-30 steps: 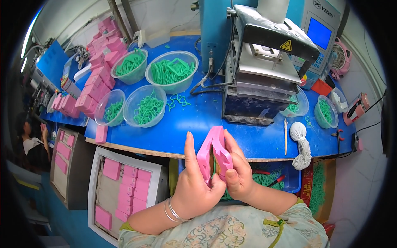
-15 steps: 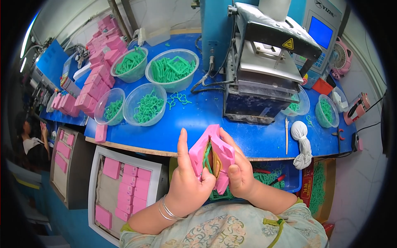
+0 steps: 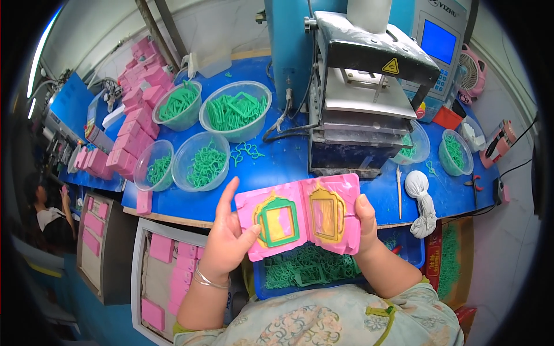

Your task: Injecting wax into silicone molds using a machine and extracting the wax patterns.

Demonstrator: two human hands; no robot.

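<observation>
A pink rubber mould (image 3: 302,210) is spread like a book in front of me, its inner faces up. On its left half lies a green frame (image 3: 296,224) with a shaped top, set in a yellowish recess. The right half carries a matching yellow-brown frame shape (image 3: 314,216). My left hand (image 3: 226,239) grips the mould's left edge, with its thumb at the green frame's lower left corner and a finger stretched upward. My right hand (image 3: 369,228) is closed round the right edge, thumb on top. The fingers beneath the mould are hidden.
A blue tray (image 3: 420,254) of green pieces sits below the mould. Clear bowls (image 3: 235,135) of green pieces stand on the blue table, beside stacked pink moulds (image 3: 134,118). A press (image 3: 363,135) stands behind. White yarn (image 3: 421,202) and a stick (image 3: 399,193) lie right.
The mould, partly folded before, has been spread flat, so the green frame and the yellow-brown shape now face up. My hands have moved apart, and the left thumb has come out from between the halves.
</observation>
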